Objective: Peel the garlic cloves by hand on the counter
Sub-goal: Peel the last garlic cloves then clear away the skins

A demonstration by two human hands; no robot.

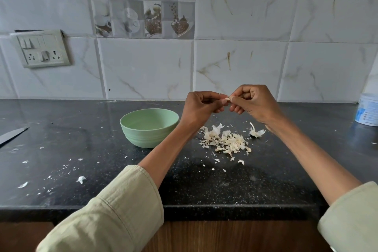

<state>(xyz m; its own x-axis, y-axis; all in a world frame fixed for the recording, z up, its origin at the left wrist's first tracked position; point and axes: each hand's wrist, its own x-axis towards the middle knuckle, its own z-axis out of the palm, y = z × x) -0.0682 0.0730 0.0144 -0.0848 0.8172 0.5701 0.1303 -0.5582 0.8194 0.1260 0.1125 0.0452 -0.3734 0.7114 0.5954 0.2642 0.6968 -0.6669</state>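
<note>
Both hands are raised above the black counter (pixel 81 170), fingertips meeting. My left hand (pixel 201 108) and my right hand (pixel 252 102) together pinch a small pale garlic clove (pixel 227 99), mostly hidden between the fingers. Below them lies a heap of papery garlic skins (pixel 227 141). A garlic remnant with its stem (pixel 255 132) sits to the right of the heap. A light green bowl (pixel 149 127) stands left of the heap; what it holds is not visible.
A knife blade (pixel 12 134) lies at the counter's left edge. A white and blue tub (pixel 367 110) stands at the far right by the tiled wall. Small skin scraps (pixel 81 179) are scattered over the left and front counter. A switch panel (pixel 42 49) is on the wall.
</note>
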